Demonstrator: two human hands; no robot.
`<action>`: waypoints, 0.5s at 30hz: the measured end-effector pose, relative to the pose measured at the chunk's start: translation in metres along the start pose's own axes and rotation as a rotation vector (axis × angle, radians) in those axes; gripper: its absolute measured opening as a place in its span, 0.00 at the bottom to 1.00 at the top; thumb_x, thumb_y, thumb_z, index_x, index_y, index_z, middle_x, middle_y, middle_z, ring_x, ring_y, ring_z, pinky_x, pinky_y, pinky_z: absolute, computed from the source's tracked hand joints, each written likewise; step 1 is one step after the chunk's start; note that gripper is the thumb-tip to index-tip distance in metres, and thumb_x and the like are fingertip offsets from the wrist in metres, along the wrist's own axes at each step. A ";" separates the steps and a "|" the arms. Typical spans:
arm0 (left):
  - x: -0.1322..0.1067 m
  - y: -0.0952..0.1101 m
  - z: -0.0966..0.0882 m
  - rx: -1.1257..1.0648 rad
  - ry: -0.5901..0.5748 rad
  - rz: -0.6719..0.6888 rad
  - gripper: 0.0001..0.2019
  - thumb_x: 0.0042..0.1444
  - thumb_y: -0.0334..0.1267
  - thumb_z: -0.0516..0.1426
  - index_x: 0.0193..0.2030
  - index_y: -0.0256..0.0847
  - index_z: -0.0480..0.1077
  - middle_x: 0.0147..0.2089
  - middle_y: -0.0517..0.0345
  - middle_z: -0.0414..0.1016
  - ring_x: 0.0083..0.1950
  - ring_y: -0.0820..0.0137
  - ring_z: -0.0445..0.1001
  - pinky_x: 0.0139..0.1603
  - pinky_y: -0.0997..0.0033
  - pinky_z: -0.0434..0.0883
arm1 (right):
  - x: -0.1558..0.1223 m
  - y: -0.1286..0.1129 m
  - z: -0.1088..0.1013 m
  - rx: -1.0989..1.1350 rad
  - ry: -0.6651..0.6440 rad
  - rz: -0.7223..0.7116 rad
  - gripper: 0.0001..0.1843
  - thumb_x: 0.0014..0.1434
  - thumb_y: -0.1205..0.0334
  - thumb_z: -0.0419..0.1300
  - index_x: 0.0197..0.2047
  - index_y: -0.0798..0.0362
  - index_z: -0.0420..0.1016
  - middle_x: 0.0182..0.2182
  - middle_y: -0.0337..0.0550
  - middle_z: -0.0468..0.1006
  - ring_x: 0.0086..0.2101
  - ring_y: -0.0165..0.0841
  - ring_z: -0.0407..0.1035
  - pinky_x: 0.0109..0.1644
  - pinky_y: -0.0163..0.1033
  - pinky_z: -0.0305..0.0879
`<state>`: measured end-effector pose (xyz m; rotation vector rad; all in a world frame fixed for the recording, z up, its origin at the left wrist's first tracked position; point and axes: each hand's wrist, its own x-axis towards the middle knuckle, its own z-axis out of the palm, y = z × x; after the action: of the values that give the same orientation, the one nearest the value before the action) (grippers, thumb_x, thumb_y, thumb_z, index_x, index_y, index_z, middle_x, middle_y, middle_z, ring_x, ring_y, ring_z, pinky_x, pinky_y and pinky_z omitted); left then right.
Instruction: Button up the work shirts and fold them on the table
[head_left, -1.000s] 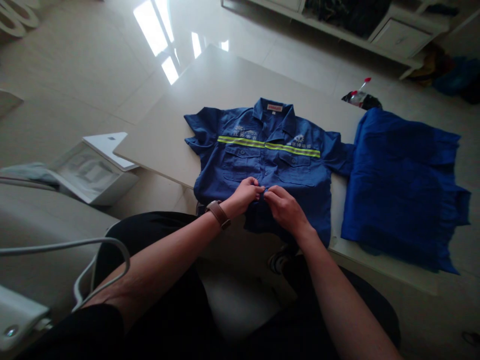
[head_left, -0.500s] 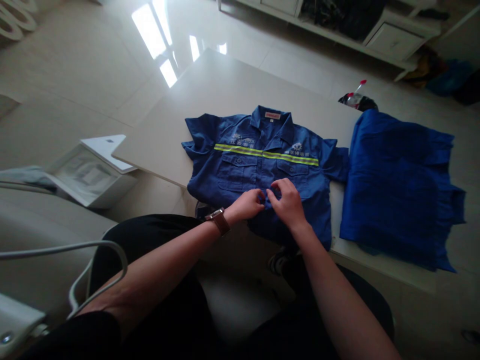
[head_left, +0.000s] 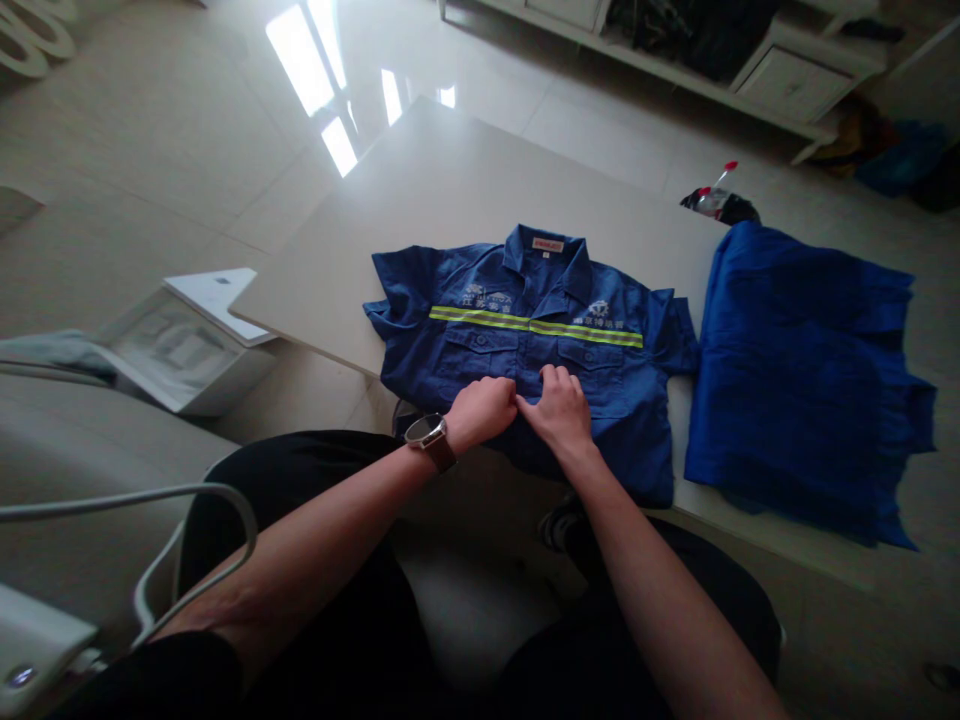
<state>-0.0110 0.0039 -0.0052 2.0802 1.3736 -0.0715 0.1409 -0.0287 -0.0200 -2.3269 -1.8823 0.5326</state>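
A short-sleeved blue work shirt (head_left: 592, 368) lies face up and buttoned on a pale table (head_left: 465, 170), with a yellow-green reflective stripe across its chest and two flap pockets. My left hand (head_left: 480, 412) and my right hand (head_left: 555, 408) sit side by side on the shirt's lower front, at the button strip. Their fingers are closed on the cloth, and the two hands touch. Whatever lies under the fingers is hidden. A wristwatch (head_left: 427, 434) with a brown strap circles my left wrist. To the right of the shirt lies a folded bright blue garment (head_left: 802, 385).
A crumpled bag with a red-capped bottle (head_left: 716, 203) lies beyond the table's far corner. A white box (head_left: 184, 345) stands on the tiled floor at left. A white cable (head_left: 157, 493) loops near my left arm. A low white shelf unit (head_left: 675, 45) stands at the back.
My hands have come closer together and lower on the shirt front, with the right hand flatter than before. The shirt lies a little smoother, and the view has shifted slightly.
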 end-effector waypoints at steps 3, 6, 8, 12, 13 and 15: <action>0.001 0.000 0.000 0.029 -0.012 -0.012 0.12 0.60 0.36 0.53 0.43 0.43 0.77 0.43 0.46 0.83 0.43 0.55 0.82 0.42 0.61 0.73 | -0.001 -0.003 0.000 -0.015 -0.010 0.018 0.26 0.62 0.55 0.63 0.58 0.60 0.71 0.51 0.53 0.67 0.52 0.37 0.60 0.61 0.40 0.61; 0.002 0.000 -0.001 0.018 -0.016 -0.023 0.11 0.59 0.36 0.53 0.43 0.44 0.76 0.43 0.48 0.83 0.44 0.55 0.82 0.42 0.61 0.73 | -0.003 -0.005 -0.003 -0.064 -0.026 0.018 0.26 0.63 0.64 0.55 0.64 0.55 0.69 0.52 0.52 0.67 0.49 0.34 0.62 0.58 0.37 0.62; 0.003 0.000 -0.002 0.009 -0.026 -0.035 0.09 0.59 0.37 0.54 0.43 0.44 0.75 0.42 0.48 0.82 0.44 0.54 0.81 0.42 0.61 0.73 | -0.005 -0.004 -0.007 -0.062 -0.035 0.002 0.30 0.63 0.69 0.51 0.68 0.51 0.67 0.52 0.50 0.66 0.44 0.29 0.63 0.53 0.34 0.62; 0.004 0.001 -0.001 0.004 -0.009 -0.035 0.08 0.60 0.38 0.55 0.43 0.43 0.74 0.42 0.50 0.81 0.43 0.55 0.81 0.42 0.61 0.73 | -0.008 0.007 -0.014 0.055 -0.030 -0.035 0.29 0.62 0.71 0.49 0.64 0.49 0.73 0.53 0.47 0.66 0.39 0.23 0.62 0.48 0.29 0.60; 0.005 0.001 0.000 0.000 0.010 -0.012 0.08 0.60 0.37 0.56 0.44 0.42 0.74 0.42 0.50 0.81 0.44 0.56 0.80 0.43 0.62 0.74 | -0.008 0.011 -0.015 0.093 -0.023 -0.040 0.28 0.61 0.72 0.49 0.61 0.49 0.76 0.53 0.46 0.66 0.40 0.23 0.62 0.48 0.29 0.60; 0.007 0.001 0.005 -0.019 0.075 0.060 0.11 0.62 0.34 0.55 0.49 0.41 0.73 0.46 0.50 0.79 0.46 0.60 0.79 0.47 0.64 0.74 | -0.008 0.018 -0.015 0.163 -0.006 -0.047 0.25 0.61 0.72 0.49 0.55 0.52 0.80 0.53 0.46 0.66 0.42 0.24 0.63 0.50 0.29 0.61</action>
<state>-0.0053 0.0068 -0.0114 2.1258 1.3498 0.0444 0.1610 -0.0389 -0.0100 -2.1764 -1.8165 0.6621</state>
